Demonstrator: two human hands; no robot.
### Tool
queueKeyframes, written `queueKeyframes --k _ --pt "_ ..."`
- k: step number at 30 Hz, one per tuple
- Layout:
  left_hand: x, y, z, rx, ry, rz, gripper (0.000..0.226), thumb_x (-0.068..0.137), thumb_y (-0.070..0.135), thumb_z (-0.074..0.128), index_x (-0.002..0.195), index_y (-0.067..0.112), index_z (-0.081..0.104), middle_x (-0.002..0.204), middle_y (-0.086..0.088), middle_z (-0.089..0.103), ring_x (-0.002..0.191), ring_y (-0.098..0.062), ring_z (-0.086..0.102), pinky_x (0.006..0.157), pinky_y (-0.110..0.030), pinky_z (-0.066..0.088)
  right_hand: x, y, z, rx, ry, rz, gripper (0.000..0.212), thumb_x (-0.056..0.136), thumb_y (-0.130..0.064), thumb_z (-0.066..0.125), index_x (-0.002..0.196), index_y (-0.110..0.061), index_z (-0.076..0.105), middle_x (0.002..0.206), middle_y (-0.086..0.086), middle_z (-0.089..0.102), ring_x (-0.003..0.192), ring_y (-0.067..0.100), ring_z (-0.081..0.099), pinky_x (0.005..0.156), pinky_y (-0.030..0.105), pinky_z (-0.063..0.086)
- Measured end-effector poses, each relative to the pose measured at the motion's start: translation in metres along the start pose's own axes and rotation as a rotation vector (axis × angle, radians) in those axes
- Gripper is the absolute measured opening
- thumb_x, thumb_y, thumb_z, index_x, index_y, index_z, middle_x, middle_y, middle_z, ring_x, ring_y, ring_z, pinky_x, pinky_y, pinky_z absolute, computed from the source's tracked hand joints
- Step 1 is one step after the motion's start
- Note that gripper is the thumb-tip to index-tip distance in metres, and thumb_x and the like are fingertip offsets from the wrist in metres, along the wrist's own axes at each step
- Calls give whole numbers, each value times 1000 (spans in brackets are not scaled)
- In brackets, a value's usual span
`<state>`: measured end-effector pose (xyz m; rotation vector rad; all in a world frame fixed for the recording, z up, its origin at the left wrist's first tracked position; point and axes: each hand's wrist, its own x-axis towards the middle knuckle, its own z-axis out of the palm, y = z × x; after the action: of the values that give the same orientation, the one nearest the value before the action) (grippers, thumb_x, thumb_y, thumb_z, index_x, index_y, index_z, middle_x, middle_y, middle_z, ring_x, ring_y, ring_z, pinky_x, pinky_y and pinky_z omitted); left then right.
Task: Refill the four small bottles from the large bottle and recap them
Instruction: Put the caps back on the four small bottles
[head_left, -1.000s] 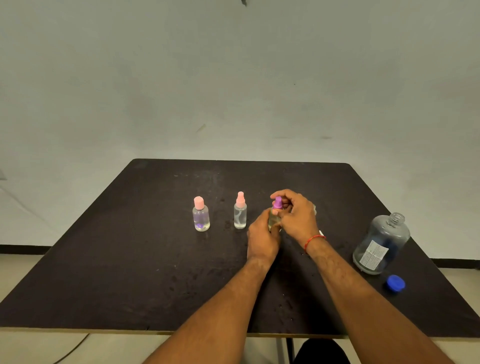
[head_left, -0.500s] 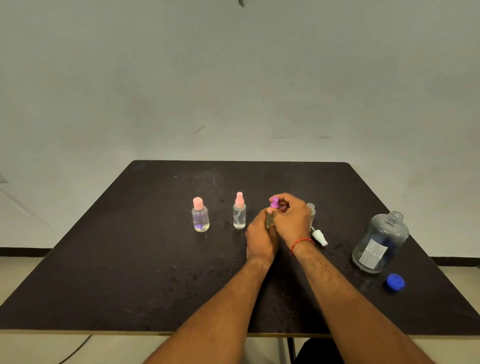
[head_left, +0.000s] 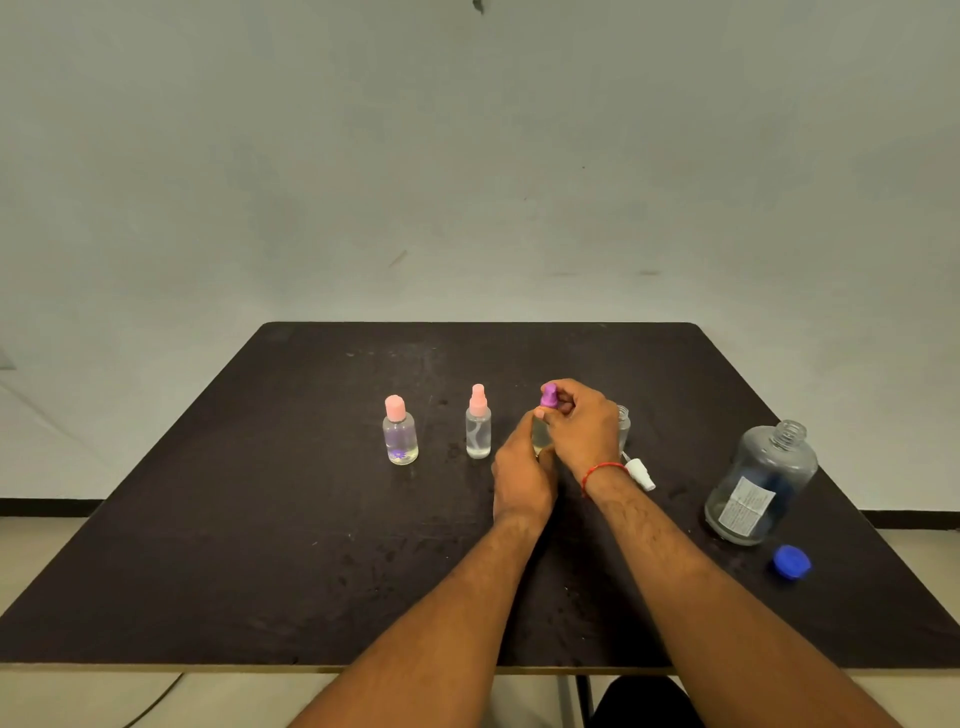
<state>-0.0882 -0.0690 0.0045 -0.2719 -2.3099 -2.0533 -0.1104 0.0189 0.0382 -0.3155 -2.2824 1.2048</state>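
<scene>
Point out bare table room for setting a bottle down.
Bare: left of the pink-capped bottle, the far strip behind the row, the near-left corner. Crowded: between the right hand and the large bottle, where the white spray top lies.

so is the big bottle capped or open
Open. The large bottle stands upright with its threaded neck bare, and the blue cap lies apart from it on the table.

The right hand has turned on the purple cap, with its wrist swinging toward 9 o'clock, so the cap's top now pokes out at the hand's 11 o'clock. That swing has uncovered the uncapped small bottle at the hand's 3 o'clock and the white spray cap at its 4 o'clock.
</scene>
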Motion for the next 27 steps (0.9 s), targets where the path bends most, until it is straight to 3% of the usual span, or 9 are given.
queueKeyframes --k 5,8,10,13,15,17,19,22,27 --pt "-1 1 -1 4 -9 5 35 82 52 38 95 35 66 80 8 67 77 -13 63 78 -45 59 -3 3 0 -79 -10 -18 39 80 -10 77 116 -22 68 104 1 68 91 10 63 88 27 54" --pt "1 -4 0 88 7 31 18 88 46 45 91 35 60 80 7 66 74 -13 63 74 -45 61 -11 -3 -8 -90 38 -44 44 82 -18 76 124 -19 63 111 -2 65 92 10 60 85 27 54" --pt "4 -9 0 165 21 70 6 95 37 56 101 36 56 88 10 66 78 -13 65 77 -46 60 -20 -7 -19 -73 109 -92 45 81 -18 78 123 -17 63 109 -4 62 87 8 58 79 25 55" --pt "5 -11 2 195 72 67 42 97 30 64 135 25 47 123 16 54 105 -8 57 96 -34 52 -37 -6 -43 -87 248 -189 39 78 -12 77 114 -16 65 104 -1 60 85 9 56 76 23 51" --pt "3 -9 2 206 132 105 41 97 28 65 131 17 45 125 11 46 108 -9 51 94 -32 49 -47 2 -59 -146 308 -192 35 78 -13 76 111 -14 64 103 1 59 90 15 57 79 26 50" --pt "0 -7 3 226 182 174 32 96 25 67 117 16 45 114 6 46 94 -8 50 83 -32 50 -54 16 -71 -254 325 -140 39 78 -16 76 114 -14 61 106 3 59 95 20 56 81 33 51" --pt "-3 -5 4 227 200 241 27 94 23 67 106 19 43 102 5 46 81 -6 49 72 -29 48 -58 29 -78 -374 298 -68 45 78 -18 77 118 -11 58 109 8 60 101 25 54 84 35 48" --pt "-9 -5 7 303 130 366 26 93 24 67 99 22 42 96 5 49 76 -8 48 66 -31 47 -62 40 -77 -508 186 28 49 77 -18 75 120 -5 55 109 15 61 105 33 52 86 40 47" --pt "-13 -5 13 425 -92 414 24 97 29 64 115 16 55 102 14 53 90 -10 60 79 -36 52 -59 45 -68 -577 52 130 40 80 -22 72 112 -5 54 106 17 62 101 35 55 82 40 47"
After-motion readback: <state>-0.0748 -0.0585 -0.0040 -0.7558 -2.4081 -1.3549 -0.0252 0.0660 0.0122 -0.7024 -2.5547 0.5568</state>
